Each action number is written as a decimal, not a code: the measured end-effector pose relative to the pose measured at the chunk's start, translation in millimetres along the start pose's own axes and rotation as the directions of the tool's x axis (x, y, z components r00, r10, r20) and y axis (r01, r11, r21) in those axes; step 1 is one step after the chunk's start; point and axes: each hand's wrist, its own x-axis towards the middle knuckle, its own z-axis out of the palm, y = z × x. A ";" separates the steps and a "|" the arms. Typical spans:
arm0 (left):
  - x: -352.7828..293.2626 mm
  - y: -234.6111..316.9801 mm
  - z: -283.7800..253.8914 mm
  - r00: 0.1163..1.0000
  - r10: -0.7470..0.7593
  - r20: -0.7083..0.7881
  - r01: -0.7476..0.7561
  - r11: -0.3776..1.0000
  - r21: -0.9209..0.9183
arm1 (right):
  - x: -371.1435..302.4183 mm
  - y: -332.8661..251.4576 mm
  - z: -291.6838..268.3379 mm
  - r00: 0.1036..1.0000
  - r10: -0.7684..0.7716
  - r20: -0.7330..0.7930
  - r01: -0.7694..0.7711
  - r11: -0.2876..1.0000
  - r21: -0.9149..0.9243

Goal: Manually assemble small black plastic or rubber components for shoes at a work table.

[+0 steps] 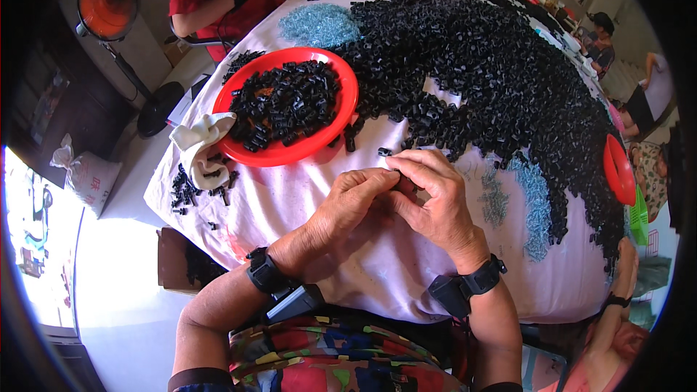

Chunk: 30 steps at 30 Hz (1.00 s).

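My left hand (351, 197) and my right hand (437, 202) meet above the cloth near the middle of the table, fingers pinched together. Whatever sits between their fingertips is mostly hidden; only a dark patch shows there. Just beyond the right fingertips is a small black plastic part (385, 152); whether it touches them I cannot tell. Ahead spreads a large heap of black plastic parts (479, 51). To the left, a red plastic basin (347, 110) holds many similar black pieces. Small clear-blue pieces lie in a pile (536, 207) right of my right hand.
A white glove (200, 147) lies against the basin, beside scattered black pieces (185, 190). Another clear-blue pile (319, 25) lies beyond. A co-worker in red (218, 0) sits far left; others line the right edge. A fan (109, 1) stands left.
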 end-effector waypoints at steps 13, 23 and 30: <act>0.8 -1.1 -11.2 0.975 -0.118 0.188 0.120 0.993 -0.001 | -1.4 2.4 -4.1 0.995 -0.091 0.035 0.094 0.992 -0.080; 0.3 -1.0 -12.5 0.957 -0.186 0.221 0.230 0.954 -0.194 | -0.3 -1.5 -3.6 0.998 -0.060 -0.009 0.059 0.996 -0.064; -1.9 -0.2 -13.5 0.968 -0.084 0.238 0.136 0.968 -0.212 | -1.7 -0.8 -7.7 0.999 -0.023 0.031 0.023 1.000 -0.001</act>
